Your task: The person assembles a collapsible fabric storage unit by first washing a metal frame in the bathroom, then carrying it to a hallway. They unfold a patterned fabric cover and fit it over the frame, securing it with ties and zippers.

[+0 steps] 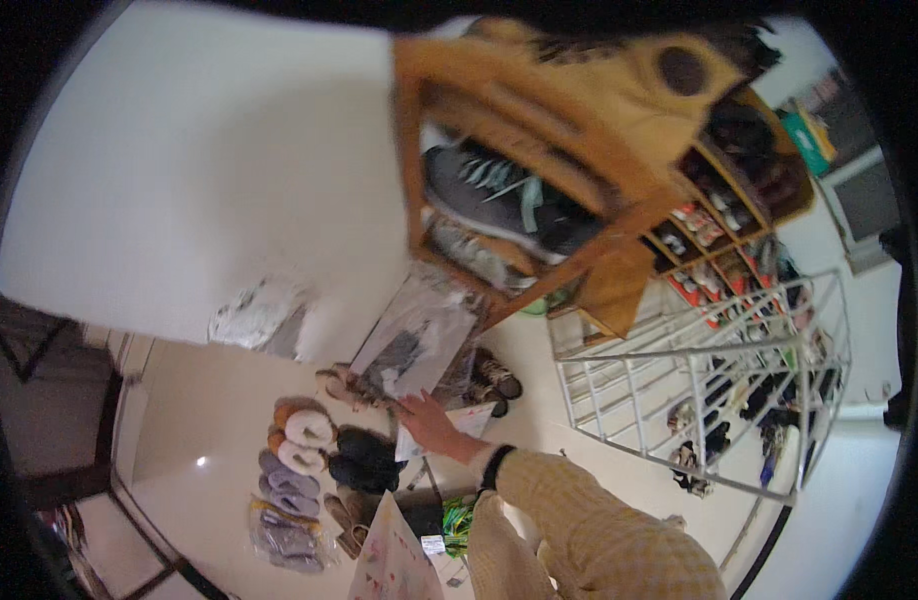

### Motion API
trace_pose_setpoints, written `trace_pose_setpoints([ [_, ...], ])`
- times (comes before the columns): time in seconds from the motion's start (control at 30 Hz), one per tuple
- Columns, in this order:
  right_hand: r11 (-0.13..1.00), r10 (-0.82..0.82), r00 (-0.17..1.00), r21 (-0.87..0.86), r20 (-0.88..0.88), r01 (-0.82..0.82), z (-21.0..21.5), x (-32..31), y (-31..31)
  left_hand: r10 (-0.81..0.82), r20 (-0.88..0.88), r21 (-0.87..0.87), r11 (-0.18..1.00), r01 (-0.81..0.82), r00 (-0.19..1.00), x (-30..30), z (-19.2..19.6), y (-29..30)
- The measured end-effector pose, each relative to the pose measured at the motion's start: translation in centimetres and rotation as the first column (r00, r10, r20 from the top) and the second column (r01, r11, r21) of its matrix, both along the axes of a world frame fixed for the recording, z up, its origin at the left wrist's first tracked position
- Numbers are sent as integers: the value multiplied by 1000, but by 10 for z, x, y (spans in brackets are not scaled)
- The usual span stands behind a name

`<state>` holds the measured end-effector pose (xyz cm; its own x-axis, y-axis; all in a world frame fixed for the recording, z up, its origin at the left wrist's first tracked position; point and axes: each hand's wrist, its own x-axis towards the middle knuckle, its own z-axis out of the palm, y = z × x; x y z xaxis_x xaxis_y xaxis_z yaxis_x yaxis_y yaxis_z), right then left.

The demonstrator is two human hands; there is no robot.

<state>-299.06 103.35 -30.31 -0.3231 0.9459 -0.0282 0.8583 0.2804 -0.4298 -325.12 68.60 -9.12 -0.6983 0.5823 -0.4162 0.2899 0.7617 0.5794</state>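
My right hand (437, 428) reaches in from the lower right, in a yellow checked sleeve (589, 510) with a black band at the wrist. Its fingers are stretched out and apart. The fingertips are at the lower edge of a clear plastic shoe box (419, 335), close to a pair of pinkish-brown shoes (347, 385); whether they touch either is too blurred to tell. Just below the hand is a white printed sheet or bag (469, 422). Another white piece with a red pattern (391, 560) stands at the lower edge. My left hand is out of the picture.
Fluffy white slippers (307, 442), black shoes (364, 460), grey slippers (289, 485) and plastic-wrapped slippers (287, 540) lie on the floor. A wooden shoe cabinet (569, 285) overhangs at the top. A white metal rack (694, 375) stands right. Dark laced shoes (497, 375) lie beneath the cabinet.
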Motion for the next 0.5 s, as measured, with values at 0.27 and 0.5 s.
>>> trace_pose_setpoints([
  [0.27,717,-686,701,-16,-196,697,308,156,-199,-735,-209,165,623,764,645,56,101,130],
  [0.5,-373,-927,-273,565,-258,735,455,354,-406,-865,-487,-118,202,972,121,145,188,193],
])
